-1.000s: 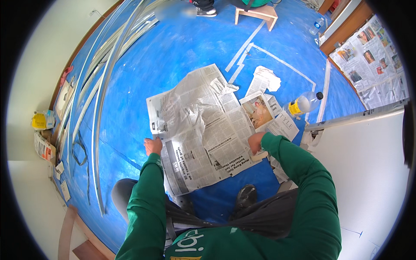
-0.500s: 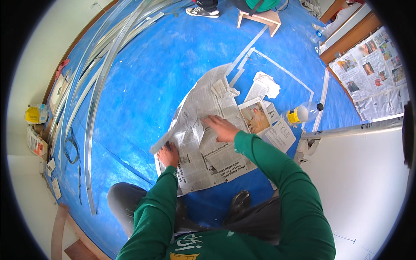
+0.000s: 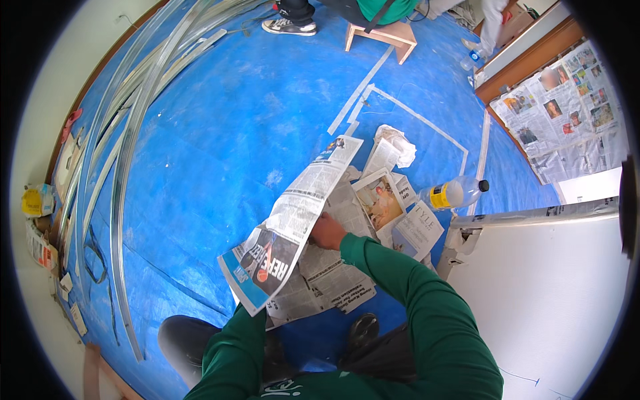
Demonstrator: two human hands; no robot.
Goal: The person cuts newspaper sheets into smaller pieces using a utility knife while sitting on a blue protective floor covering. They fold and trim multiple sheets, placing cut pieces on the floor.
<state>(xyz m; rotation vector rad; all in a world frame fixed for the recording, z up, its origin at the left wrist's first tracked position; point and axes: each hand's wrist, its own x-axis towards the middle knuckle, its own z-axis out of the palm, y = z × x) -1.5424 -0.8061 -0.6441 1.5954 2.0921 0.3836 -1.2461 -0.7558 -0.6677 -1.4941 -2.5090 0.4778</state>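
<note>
A newspaper sheet (image 3: 297,207) with a blue-and-black printed corner stands raised and folded over in front of me, above more newspaper (image 3: 340,280) spread on the floor. My right hand (image 3: 328,232) is at the raised sheet's right edge, its fingers curled in at the paper and partly hidden behind it. From the lower left my left sleeve (image 3: 237,350) runs under the sheet's near corner. That paper covers my left hand, so its fingers do not show.
Loose newspaper pages (image 3: 417,230), a crumpled white paper (image 3: 397,143) and a clear bottle (image 3: 460,193) lie to the right. A white panel (image 3: 540,287) stands beside me. Long metal channels (image 3: 123,200) lie at left on blue sheeting (image 3: 200,147). Another person sits by a wooden stool (image 3: 393,33).
The left part of the newspaper has been lifted and turned over, showing its coloured side. My left hand has gone out of sight beneath it, while my right hand's spread fingers have curled.
</note>
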